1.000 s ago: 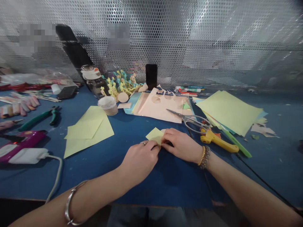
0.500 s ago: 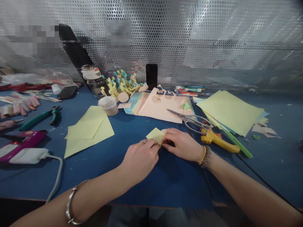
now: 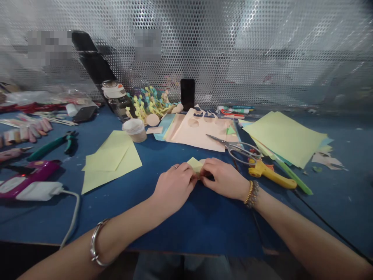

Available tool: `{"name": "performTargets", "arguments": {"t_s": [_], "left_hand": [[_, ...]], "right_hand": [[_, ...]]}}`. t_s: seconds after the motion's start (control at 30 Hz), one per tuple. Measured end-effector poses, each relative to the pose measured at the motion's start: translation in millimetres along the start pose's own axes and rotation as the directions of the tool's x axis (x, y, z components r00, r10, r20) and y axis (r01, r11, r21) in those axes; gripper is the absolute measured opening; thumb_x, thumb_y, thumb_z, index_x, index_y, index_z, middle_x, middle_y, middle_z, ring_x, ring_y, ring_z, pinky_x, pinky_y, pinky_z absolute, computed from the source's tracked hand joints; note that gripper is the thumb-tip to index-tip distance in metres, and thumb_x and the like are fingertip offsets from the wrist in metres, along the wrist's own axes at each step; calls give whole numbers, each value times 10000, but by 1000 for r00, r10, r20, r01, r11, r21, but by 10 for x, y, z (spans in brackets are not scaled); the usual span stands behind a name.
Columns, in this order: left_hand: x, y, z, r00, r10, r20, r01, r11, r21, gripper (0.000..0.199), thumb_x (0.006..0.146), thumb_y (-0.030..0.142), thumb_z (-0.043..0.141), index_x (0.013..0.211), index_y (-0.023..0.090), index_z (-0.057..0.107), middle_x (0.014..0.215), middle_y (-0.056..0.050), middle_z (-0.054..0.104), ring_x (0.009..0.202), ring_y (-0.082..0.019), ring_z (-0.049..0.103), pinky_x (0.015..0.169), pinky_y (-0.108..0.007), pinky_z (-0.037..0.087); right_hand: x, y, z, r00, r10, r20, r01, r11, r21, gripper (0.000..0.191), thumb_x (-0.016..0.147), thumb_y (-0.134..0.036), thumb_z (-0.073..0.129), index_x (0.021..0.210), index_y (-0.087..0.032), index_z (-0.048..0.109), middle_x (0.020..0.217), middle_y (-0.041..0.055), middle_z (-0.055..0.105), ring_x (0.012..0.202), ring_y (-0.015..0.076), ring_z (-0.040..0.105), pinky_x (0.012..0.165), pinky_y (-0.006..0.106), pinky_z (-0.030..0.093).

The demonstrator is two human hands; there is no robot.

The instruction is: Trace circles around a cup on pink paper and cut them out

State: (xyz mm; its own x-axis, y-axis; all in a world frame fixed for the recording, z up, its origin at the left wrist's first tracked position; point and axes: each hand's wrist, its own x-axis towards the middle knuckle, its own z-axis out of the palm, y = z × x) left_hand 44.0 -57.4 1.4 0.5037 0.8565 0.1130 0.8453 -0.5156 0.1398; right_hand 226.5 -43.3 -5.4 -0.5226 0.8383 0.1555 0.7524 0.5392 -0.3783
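Left hand (image 3: 175, 188) and right hand (image 3: 223, 179) pinch a small yellow paper (image 3: 194, 164) between their fingertips, seemingly folded. More yellow sheets (image 3: 284, 138) lie flat toward the counter's (image 3: 210, 229) right.

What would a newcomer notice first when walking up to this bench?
The eye falls first on the left hand and right hand at the front of the blue workbench, pinching a small folded piece of pale yellow paper. Just beyond them lie steel scissors, with a large stack of pale yellow paper to the right. A shiny perforated metal sheet rises behind everything.
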Motion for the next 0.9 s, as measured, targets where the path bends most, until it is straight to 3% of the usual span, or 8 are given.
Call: {"name": "performTargets", "arguments": {"t_s": [0.23, 0.63, 0.8, 0.9], "left_hand": [[30, 27, 5, 999, -28, 29, 28, 1000, -1, 260, 945, 294, 404, 919, 156, 623, 988, -64, 600, 905, -211, 581, 630, -289, 475], [18, -7, 20, 1000, -28, 4, 28, 997, -72, 203, 928, 283, 448, 876, 178, 614, 957, -36, 605, 884, -199, 583, 651, -298, 489], [-77, 17, 25, 993, 111, -28, -109, 992, 70, 223, 932, 177, 401, 997, 155, 613, 975, -68, 637, 895, -220, 595, 752, -359, 515], [-164, 44, 37, 979, 205, 8, -204, 966, 161, 282, 886, 96, 426, 1111, 133, 593, 1065, -106, 634, 926, -227, 606, 760, -347, 528]], "right_hand": [[-11, 22, -19, 999, -35, -10, 35, 999, 30, 47, 809, -148, 555, 782, -175, 584, 843, 25, 589, 847, 164, 535, 763, 286, 434], [-18, 2, 1, 999, -47, -8, 47, 999, -20, 71, 833, -156, 537, 803, -173, 599, 860, 37, 599, 876, 172, 542, 785, 298, 440], [-5, -21, -5, 1000, -6, 10, 6, 1000, -19, 62, 834, -176, 553, 788, -177, 594, 865, 31, 601, 886, 174, 541, 787, 301, 436], [-2, -29, -13, 1000, -2, 12, 2, 1000, 0, 73, 844, -191, 551, 788, -182, 596, 864, 27, 603, 883, 172, 542, 777, 299, 435]]}}
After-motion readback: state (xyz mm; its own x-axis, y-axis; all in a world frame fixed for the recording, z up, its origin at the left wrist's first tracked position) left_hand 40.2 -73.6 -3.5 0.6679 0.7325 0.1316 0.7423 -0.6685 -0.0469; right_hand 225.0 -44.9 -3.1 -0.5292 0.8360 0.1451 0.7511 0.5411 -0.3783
